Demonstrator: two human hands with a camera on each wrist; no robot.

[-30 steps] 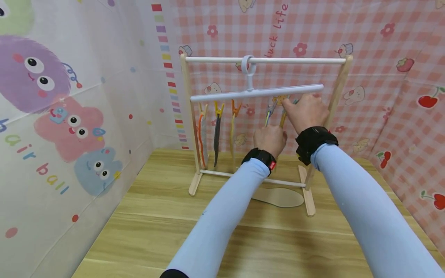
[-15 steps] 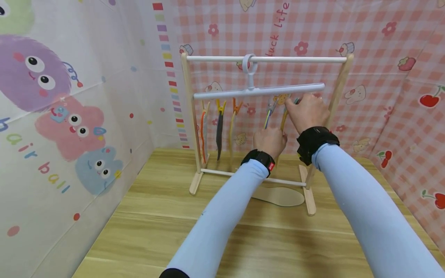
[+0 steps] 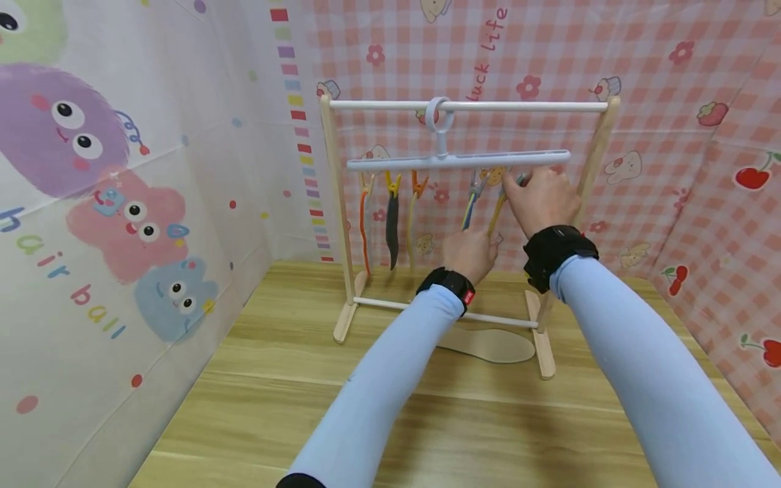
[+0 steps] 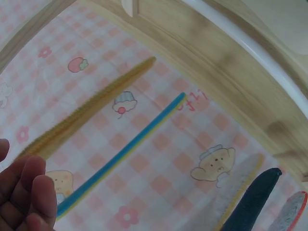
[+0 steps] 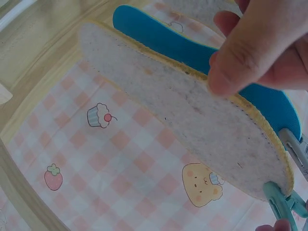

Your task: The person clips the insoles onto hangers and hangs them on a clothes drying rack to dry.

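In the right wrist view, an insole [image 5: 178, 110] with a pale speckled face and yellow edge hangs from a teal clothespin [image 5: 278, 204]. My right hand [image 3: 543, 198] pinches this clothespin under the right end of the light-blue hanger [image 3: 390, 163]. My left hand [image 3: 471, 254] is lower, beside the insole, its fingers loosely bent and the thumb apart from them in the left wrist view. Its thumb overlaps the insole's edge in the right wrist view. A blue insole [image 5: 159, 36] hangs alongside from a grey clothespin [image 5: 292, 147].
The hanger hooks over the white top rod [image 3: 518, 106] of a wooden rack. On its left side hang an orange-edged insole [image 3: 364, 234], a dark grey insole [image 3: 392, 234] and a pale yellow insole [image 3: 411, 234]. A beige insole [image 3: 488, 346] lies on the wooden table [image 3: 244, 407].
The hanger has levelled, its left end rising with the insoles there. My left hand has shifted slightly left and its fingers have loosened. My right hand stays at the teal clothespin.
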